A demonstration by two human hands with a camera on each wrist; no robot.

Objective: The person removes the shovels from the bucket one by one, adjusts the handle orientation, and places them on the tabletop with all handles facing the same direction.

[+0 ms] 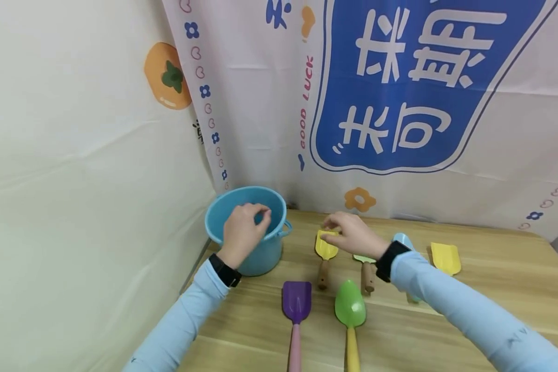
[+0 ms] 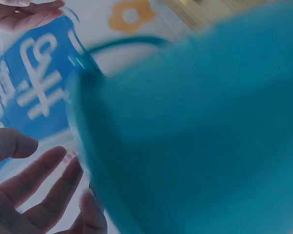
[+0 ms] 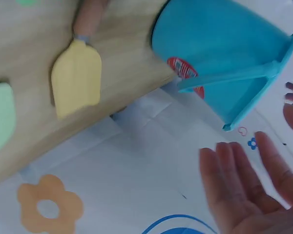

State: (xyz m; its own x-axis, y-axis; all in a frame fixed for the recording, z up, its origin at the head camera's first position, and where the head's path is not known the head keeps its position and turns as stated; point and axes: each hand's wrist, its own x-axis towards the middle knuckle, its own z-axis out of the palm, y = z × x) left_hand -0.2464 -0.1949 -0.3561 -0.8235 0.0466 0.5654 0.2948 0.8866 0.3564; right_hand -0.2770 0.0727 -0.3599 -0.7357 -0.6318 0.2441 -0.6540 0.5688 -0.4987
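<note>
A light blue bucket [image 1: 260,258] stands at the back left of the table, its handle hanging down on the right side. Over its opening is my left hand [image 1: 244,230], fingers loosely bent, holding nothing. In the left wrist view the bucket [image 2: 200,136] fills the right side, with the fingertips close by its rim. My right hand [image 1: 355,235] hovers above a small yellow shovel [image 1: 325,250] with a wooden handle; its fingers are relaxed and hold nothing. Under the right wrist lies a pale green tool [image 1: 368,278] with a wooden handle, partly hidden.
Toward the front lie a purple shovel [image 1: 296,299] with a pink handle and a green trowel [image 1: 350,305] with a yellow handle. Behind the right forearm are a light blue scoop [image 1: 403,239] and another yellow shovel [image 1: 445,257], both partly covered. Printed cloth [image 1: 269,139] hangs behind the table.
</note>
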